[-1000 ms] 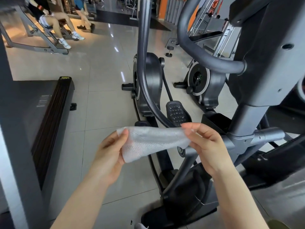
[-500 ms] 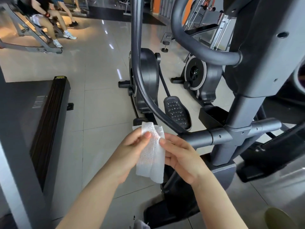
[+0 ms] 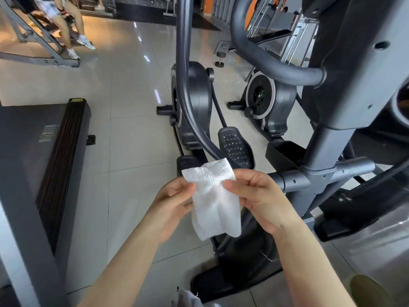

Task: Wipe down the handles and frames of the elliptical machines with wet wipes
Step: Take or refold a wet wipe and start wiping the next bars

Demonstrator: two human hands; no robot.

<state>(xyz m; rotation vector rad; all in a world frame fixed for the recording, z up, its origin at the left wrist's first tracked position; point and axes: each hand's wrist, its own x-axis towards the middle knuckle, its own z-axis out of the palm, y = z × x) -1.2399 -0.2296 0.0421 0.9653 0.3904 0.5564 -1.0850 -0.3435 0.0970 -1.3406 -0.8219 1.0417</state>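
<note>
A white dimpled wet wipe [image 3: 213, 202] hangs folded in mid-air, pinched near its top from both sides — the left hand [image 3: 171, 208] with thumb and fingers curled onto its left edge, the right hand [image 3: 257, 198] with curled fingers nipping its right edge. Just behind it a curved dark handle [image 3: 188, 103] of the elliptical machine [image 3: 327, 151] sweeps down to a horizontal frame bar [image 3: 294, 180], with a studded pedal [image 3: 234, 147] beyond — the wipe seems clear of the metal. A treadmill deck [image 3: 39, 156] lies at left on the tiled floor [image 3: 124, 103].
</note>
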